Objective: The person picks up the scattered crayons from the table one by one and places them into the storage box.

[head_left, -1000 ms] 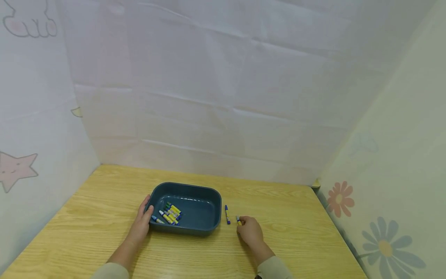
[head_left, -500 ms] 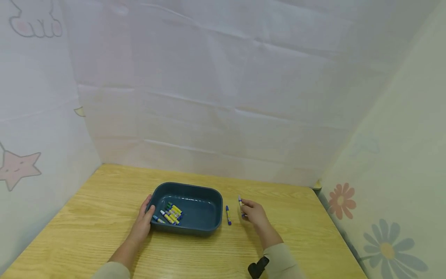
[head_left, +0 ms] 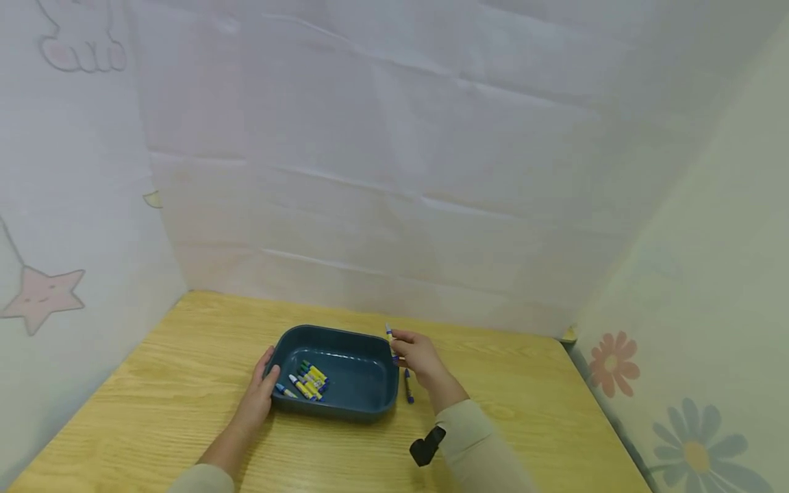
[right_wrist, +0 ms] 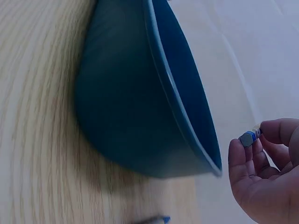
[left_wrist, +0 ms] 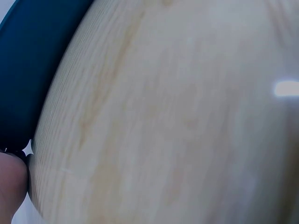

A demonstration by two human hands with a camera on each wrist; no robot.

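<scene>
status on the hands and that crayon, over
Right hand pinches crayon over tray rim. Left hand grips tray's left wall. One crayon on table; nothing blocking.

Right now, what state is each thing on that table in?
Blue tray: upright on the table, open, several crayons lying inside.
Crayons in tray: lying loose in a small heap.
Held crayon: pinched upright, above the tray's right rim.
Loose crayon: flat on the table, beside the tray.
Left hand: grips the tray's left edge.
Right hand: pinches the held crayon.
</scene>
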